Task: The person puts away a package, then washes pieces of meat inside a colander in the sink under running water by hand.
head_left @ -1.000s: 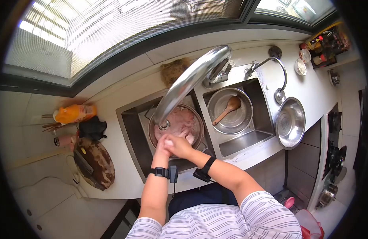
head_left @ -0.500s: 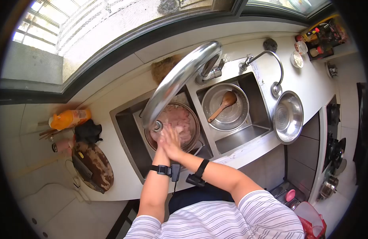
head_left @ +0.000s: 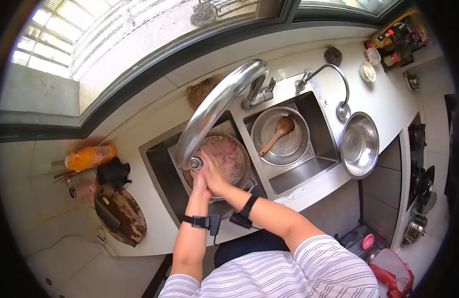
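My left hand (head_left: 200,183) and my right hand (head_left: 214,176) are pressed against each other beneath the spout of the curved chrome faucet (head_left: 217,102). The right hand's fingers stretch out flat along the left hand and partly cover its fingers. Nothing is visible between them. Below lies a round metal basin (head_left: 247,166) in the left sink bowl, holding pale pink raw meat pieces (head_left: 229,149) in what looks like water. Each wrist has a black strap with a small black box.
In the right sink bowl sits a metal pot (head_left: 262,121) with a wooden spoon (head_left: 276,135). A steel bowl (head_left: 359,146) stands right of it. Leftward are a cutting board (head_left: 127,213), a cleaver (head_left: 110,218), a black cloth-like item (head_left: 114,172) and an orange bottle (head_left: 93,157).
My hands have shifted against each other, the right one sliding a little along the left. The whole view has tilted slightly; the basin and meat stay in place.
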A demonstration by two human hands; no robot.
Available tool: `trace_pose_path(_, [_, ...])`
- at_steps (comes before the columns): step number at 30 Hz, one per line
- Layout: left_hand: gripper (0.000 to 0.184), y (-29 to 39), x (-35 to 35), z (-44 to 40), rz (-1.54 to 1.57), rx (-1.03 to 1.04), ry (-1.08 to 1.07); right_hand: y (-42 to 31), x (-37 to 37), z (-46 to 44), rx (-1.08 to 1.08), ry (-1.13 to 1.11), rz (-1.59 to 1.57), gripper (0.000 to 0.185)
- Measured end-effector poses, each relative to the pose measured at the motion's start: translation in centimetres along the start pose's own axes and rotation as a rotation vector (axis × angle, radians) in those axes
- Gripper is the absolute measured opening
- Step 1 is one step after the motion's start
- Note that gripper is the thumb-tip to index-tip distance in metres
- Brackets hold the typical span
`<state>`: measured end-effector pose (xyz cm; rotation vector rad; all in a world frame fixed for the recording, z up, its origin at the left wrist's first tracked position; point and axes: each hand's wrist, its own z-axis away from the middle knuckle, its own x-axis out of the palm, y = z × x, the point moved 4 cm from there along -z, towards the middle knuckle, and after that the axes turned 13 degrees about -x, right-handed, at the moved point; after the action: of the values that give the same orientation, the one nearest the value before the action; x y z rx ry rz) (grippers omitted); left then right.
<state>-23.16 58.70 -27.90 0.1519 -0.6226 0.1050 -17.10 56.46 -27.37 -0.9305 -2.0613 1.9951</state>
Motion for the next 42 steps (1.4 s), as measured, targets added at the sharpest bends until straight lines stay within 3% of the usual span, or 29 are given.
trace_pose_path(1, [0.037, -0.2, 0.7, 0.5, 0.0, -0.023, 0.004, 0.8, -0.3, -1.3, 0.181, -0.008, -0.395, 0.048])
trace_pose_path(2, [0.037, -0.3, 1.3, 1.3, 0.001, -0.046, 0.013, 1.0, -1.4, -2.1, 0.187, -0.007, -0.395, 0.048])
trace_pose_path(4, [0.037, 0.7, 2.4, 3.3, -0.052, -0.005, -0.008, 1.2, -1.7, -1.8, 0.672, -0.2, -0.963, 0.045])
trace_pose_path(6, [0.041, 2.1, 1.3, 3.8, 0.044, 0.003, -0.22, 2.2, -1.6, -1.2, 0.586, -0.209, -0.961, 0.045])
trace_pose_path(8, [0.046, 3.5, 2.4, 5.9, 0.065, 0.098, -0.219, 2.6, -3.1, 0.1, 0.562, -0.549, -0.791, 0.042])
trace_pose_path(12, [0.045, 4.3, 0.4, 6.4, 0.145, 0.197, -0.3, 6.4, -3.4, 1.1, 0.381, -0.783, -0.54, 0.033])
trace_pose_path(14, [0.042, 3.1, -3.9, 3.5, 0.202, 0.092, -0.063, 5.0, -4.2, 0.0, 0.575, -0.29, -0.842, 0.024])
trace_pose_path(15, [0.027, 2.4, -4.0, 2.8, 0.193, 0.143, 0.114, 5.0, -3.6, -0.4, 0.552, -0.258, -0.785, 0.019])
trace_pose_path(16, [0.015, 2.1, -3.2, 1.6, 0.326, -0.077, -0.441, 3.3, -3.2, -0.6, 0.552, -0.263, -0.786, 0.019])
trace_pose_path(17, [0.021, 0.5, -5.7, -0.1, 0.212, -0.035, -0.034, 1.3, -3.0, -0.9, 0.38, -0.281, -0.598, 0.02])
trace_pose_path(18, [0.027, -0.5, -2.8, 1.4, 0.077, -0.071, 0.375, -0.6, -2.6, -0.9, 0.212, -0.292, -0.409, 0.02])
trace_pose_path(19, [0.027, -1.1, -2.4, 0.7, 0.07, -0.093, 0.395, -2.0, -2.2, -0.7, 0.026, -0.256, -0.221, 0.02])
trace_pose_path(23, [0.027, -1.2, -2.6, -3.6, 0.185, -0.08, -0.008, -3.9, -2.0, 0.9, 0.054, -0.298, -0.098, 0.022])
trace_pose_path(25, [0.027, -1.5, -2.9, -4.3, 0.237, -0.087, -0.078, -5.3, -1.9, 1.3, 0.012, -0.535, 0.041, 0.023])
trace_pose_path(26, [0.027, -1.8, -3.3, -4.4, 0.273, -0.099, -0.097, -5.2, -1.7, 1.5, 0.018, -0.537, 0.038, 0.023])
trace_pose_path(29, [0.027, -2.9, -4.0, -3.9, 0.536, -0.233, -0.222, -2.2, -1.5, 0.1, 0.168, -0.44, 0.517, 0.029])
trace_pose_path(30, [0.027, -3.4, -4.0, -3.7, 0.667, -0.311, -0.267, -0.9, -1.6, -0.7, 0.168, -0.438, 0.517, 0.029])
trace_pose_path(31, [0.027, -3.5, -4.3, -3.4, 0.603, -0.267, -0.177, 0.2, -2.3, -1.6, 0.151, -0.256, 0.445, 0.028])
trace_pose_path(32, [0.028, -3.0, -5.2, -2.8, 0.125, -0.083, 0.031, 0.9, -2.5, -1.8, 0.138, -0.075, 0.368, 0.027])
trace_pose_path(33, [0.029, -2.8, -3.8, -1.3, 0.124, -0.048, 0.263, 1.3, -1.5, -1.2, 0.095, -0.086, 0.32, 0.025])
trace_pose_path(36, [0.03, -2.5, -4.3, -0.6, 0.122, -0.02, 0.243, -4.0, -0.6, 1.7, -0.014, -0.169, 0.283, 0.024])
trace_pose_path(37, [0.03, -2.4, -4.1, -0.6, 0.12, -0.008, 0.223, -4.2, -0.8, 2.3, 0.15, -0.208, 0.193, 0.024])
trace_pose_path(38, [0.031, -2.2, -3.9, -0.7, 0.116, 0.004, 0.202, -3.3, -1.1, 2.2, 0.143, -0.204, 0.201, 0.024])
trace_pose_path(42, [0.033, -1.4, -3.2, 0.4, 0.095, 0.007, 0.196, 10.6, 0.4, 3.9, 0.321, -0.158, 0.137, 0.032])
